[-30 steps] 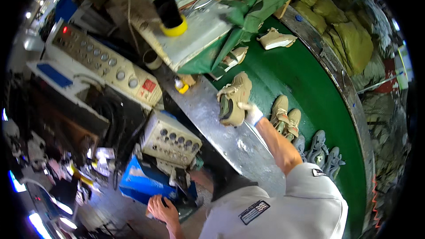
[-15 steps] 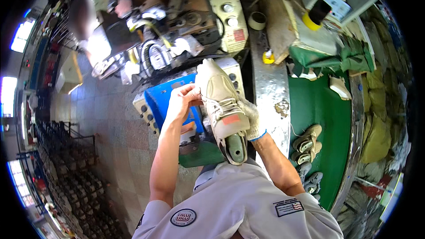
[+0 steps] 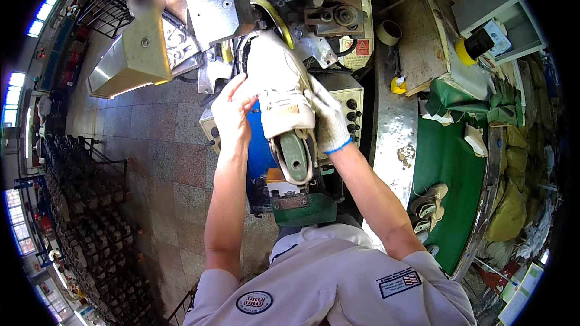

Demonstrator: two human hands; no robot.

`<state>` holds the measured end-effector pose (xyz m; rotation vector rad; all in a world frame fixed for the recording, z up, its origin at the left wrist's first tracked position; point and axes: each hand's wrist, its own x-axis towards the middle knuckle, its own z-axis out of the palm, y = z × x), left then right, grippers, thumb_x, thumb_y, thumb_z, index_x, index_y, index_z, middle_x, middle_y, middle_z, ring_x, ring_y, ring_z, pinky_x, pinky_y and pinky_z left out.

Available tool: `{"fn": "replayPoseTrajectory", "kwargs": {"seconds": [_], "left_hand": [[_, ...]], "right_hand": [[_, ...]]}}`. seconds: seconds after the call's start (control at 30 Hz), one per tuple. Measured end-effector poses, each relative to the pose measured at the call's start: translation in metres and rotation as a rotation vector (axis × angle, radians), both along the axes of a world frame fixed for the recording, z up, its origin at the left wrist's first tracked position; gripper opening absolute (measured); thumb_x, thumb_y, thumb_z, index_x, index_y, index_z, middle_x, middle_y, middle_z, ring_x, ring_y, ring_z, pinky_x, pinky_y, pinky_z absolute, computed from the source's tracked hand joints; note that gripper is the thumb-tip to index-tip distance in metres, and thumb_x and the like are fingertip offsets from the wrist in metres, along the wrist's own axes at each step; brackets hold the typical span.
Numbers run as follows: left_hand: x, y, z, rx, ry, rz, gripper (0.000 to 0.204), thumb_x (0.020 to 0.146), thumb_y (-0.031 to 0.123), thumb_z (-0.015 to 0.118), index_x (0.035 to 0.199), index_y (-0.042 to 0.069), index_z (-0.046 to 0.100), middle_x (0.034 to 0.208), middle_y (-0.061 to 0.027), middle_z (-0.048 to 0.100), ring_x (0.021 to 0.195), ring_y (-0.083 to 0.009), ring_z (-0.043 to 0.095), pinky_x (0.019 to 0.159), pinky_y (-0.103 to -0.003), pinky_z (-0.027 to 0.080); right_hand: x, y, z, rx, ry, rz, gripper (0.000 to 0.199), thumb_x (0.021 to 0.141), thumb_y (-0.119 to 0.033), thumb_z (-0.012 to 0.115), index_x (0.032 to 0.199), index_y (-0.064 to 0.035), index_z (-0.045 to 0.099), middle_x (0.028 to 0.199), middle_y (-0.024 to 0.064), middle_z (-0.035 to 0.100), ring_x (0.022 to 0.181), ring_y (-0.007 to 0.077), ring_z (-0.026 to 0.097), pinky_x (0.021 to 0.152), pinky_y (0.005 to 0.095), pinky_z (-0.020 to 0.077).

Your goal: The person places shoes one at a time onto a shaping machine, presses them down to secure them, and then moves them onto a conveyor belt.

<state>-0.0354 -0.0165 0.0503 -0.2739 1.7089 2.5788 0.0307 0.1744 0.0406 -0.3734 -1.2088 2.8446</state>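
A beige lace-up shoe [image 3: 279, 81] with a green last [image 3: 294, 158] in its heel opening is held out in front of me, toe away from me. The toe reaches into the metal parts of a machine [image 3: 220, 6], by a curved yellow-edged piece. My right hand [image 3: 328, 118], in a white knit glove with a blue cuff edge, grips the shoe along its right side. On the other side, my bare left hand [image 3: 233, 112] has its fingers stretched out and apart beside the upper; whether its fingertips touch the shoe I cannot tell.
Black knobs line a control box [image 3: 350, 115] right of the shoe. Farther right, a green conveyor belt [image 3: 444, 163] carries several shoes [image 3: 428, 208] behind a metal ledge [image 3: 393, 145]. A tape roll [image 3: 388, 32] lies near the machine. Dark racks [image 3: 84, 205] stand at left.
The shoe has moved forward, its toe now among the machine's parts. My left hand has gone from pinching at the shoe's side to fingers spread. My right hand still holds the shoe.
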Motion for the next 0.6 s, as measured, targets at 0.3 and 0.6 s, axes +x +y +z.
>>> {"fn": "replayPoseTrajectory", "kwargs": {"seconds": [0.3, 0.6], "left_hand": [[-0.013, -0.014, -0.025, -0.003, -0.054, 0.092, 0.052, 0.086, -0.002, 0.073, 0.134, -0.01, 0.056, 0.123, -0.0176, 0.068, 0.104, -0.0206, 0.069, 0.09, -0.028, 0.055], [0.033, -0.004, -0.058, 0.048, -0.117, 0.029, 0.037, 0.103, 0.021, 0.059, 0.129, -0.005, 0.061, 0.116, -0.013, 0.07, 0.1, -0.0194, 0.07, 0.089, -0.031, 0.056]], "right_hand": [[-0.026, -0.047, -0.043, -0.07, 0.01, -0.118, 0.056, 0.095, -0.011, 0.068, 0.145, 0.0033, 0.05, 0.139, 0.0097, 0.059, 0.123, 0.0175, 0.055, 0.108, 0.0314, 0.0416], [-0.028, -0.038, -0.032, -0.019, -0.055, -0.093, 0.046, 0.094, -0.012, 0.068, 0.136, 0.0045, 0.059, 0.127, 0.0101, 0.067, 0.112, 0.017, 0.061, 0.1, 0.0306, 0.0477]]}}
